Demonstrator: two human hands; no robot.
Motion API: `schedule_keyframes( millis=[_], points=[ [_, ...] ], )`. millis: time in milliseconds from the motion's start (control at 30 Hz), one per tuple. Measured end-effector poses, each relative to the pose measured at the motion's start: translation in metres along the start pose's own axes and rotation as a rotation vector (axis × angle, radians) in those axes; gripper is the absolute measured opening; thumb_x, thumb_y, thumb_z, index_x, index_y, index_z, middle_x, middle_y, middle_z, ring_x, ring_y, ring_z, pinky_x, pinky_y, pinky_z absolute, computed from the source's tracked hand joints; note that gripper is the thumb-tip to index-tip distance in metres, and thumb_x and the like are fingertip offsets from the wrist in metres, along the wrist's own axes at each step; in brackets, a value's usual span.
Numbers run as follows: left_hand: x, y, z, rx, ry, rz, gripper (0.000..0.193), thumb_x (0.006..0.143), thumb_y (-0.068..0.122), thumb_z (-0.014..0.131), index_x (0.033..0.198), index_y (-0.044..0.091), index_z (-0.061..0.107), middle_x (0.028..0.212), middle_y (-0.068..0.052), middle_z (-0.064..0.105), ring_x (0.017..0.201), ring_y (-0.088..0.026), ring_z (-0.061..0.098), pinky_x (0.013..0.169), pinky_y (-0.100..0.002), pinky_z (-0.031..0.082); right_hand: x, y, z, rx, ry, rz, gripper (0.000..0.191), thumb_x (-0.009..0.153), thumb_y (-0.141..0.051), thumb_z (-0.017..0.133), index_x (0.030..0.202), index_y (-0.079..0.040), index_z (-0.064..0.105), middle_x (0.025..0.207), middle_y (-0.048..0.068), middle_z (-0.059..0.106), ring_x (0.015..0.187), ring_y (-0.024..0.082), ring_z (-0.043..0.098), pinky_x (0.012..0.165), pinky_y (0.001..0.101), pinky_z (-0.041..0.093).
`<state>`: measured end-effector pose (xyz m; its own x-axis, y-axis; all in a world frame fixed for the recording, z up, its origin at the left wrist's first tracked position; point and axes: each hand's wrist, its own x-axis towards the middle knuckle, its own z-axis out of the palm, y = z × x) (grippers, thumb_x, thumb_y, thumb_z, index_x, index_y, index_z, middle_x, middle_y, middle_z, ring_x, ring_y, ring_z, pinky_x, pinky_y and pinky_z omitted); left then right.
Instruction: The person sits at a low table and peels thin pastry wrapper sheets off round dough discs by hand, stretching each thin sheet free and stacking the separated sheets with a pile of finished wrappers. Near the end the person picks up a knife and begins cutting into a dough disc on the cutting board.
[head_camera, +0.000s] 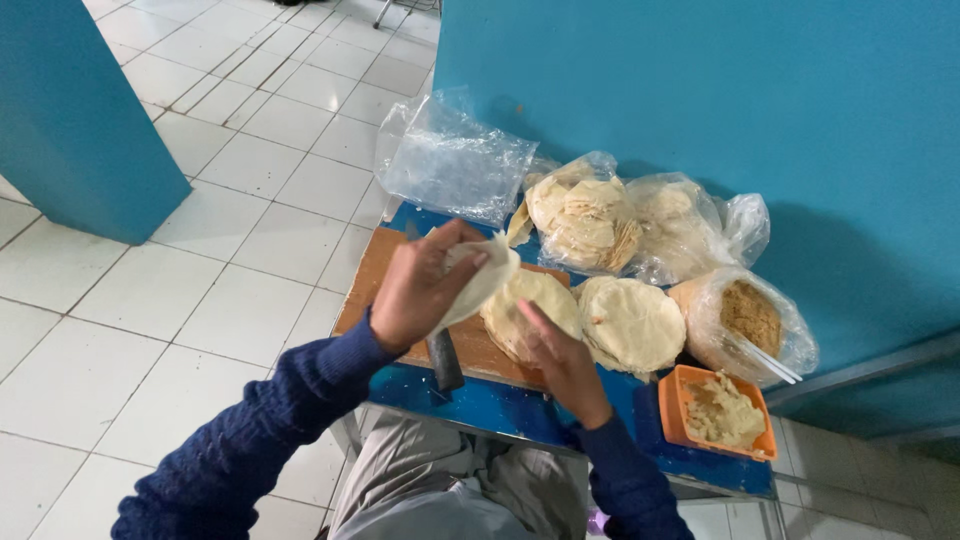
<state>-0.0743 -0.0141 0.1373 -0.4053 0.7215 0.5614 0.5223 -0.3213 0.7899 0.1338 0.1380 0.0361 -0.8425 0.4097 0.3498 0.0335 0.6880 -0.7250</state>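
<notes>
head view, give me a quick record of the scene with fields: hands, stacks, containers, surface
left hand: left hand lifts a thin pale wrapper sheet
right hand: right hand rests on the near wrapper stack
second stack: round wrapper stack beside it
containers: orange tub of pale filling; clear bag of brown crumbs
bags: two bags of wrappers by the blue wall; an empty-looking clear bag
tool: dark knife on the wooden board
surface: small blue table
</notes>
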Motion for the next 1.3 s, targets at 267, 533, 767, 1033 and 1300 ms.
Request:
schedule_keyframes(
  millis=[267,533,767,1033,1300],
  points=[
    [0.019,-0.027,0.07,-0.161,-0.236,0.077,0.014,0.097,0.012,0.068,0.107,0.003,0.068,0.087,-0.012,0.073,0.078,-0.022,0.072,0.072,-0.034,0.056,0.014,0.007,-0.063,0.947,0.028,0.325,0.03,0.102,-0.012,0.068,0.129,0.0,0.061,0.111,0.006,0.067,0.095,0.011,0.062,0.08,0.0266,0.05],
    [0.038,-0.09,0.097,0.126,-0.261,-0.119,0.026,0.083,0.001,0.069,0.107,0.01,0.071,0.092,-0.011,0.075,0.087,-0.028,0.074,0.075,-0.038,0.056,0.036,0.015,-0.032,0.263,0.276,0.291,0.033,0.087,-0.003,0.074,0.117,-0.004,0.06,0.103,0.0,0.072,0.093,0.005,0.065,0.078,0.0221,0.054],
    [0.025,-0.089,0.091,0.075,-0.205,-0.05,0.029,0.083,-0.004,0.066,0.107,0.013,0.068,0.095,-0.012,0.073,0.095,-0.03,0.074,0.079,-0.04,0.056,0.026,0.008,-0.031,0.087,0.339,0.24,0.034,0.091,-0.002,0.073,0.123,-0.007,0.063,0.097,0.006,0.071,0.087,0.01,0.066,0.07,0.0262,0.052],
    [0.023,-0.093,0.094,0.307,-0.221,-0.21,0.023,0.088,0.006,0.066,0.108,0.017,0.066,0.096,-0.012,0.073,0.093,-0.038,0.07,0.076,-0.049,0.054,0.03,0.013,-0.017,-0.325,0.339,0.275,0.038,0.087,-0.013,0.075,0.123,-0.013,0.062,0.099,0.013,0.075,0.07,0.029,0.068,0.065,0.0392,0.052],
    [0.023,-0.095,0.1,0.41,-0.177,-0.059,0.027,0.089,0.005,0.063,0.112,0.018,0.065,0.091,-0.018,0.072,0.085,-0.043,0.067,0.068,-0.054,0.051,0.029,0.021,-0.013,-0.44,0.39,0.11,0.029,0.092,-0.011,0.07,0.12,-0.011,0.061,0.111,0.013,0.073,0.1,0.038,0.069,0.079,0.0447,0.054]
  ],
)
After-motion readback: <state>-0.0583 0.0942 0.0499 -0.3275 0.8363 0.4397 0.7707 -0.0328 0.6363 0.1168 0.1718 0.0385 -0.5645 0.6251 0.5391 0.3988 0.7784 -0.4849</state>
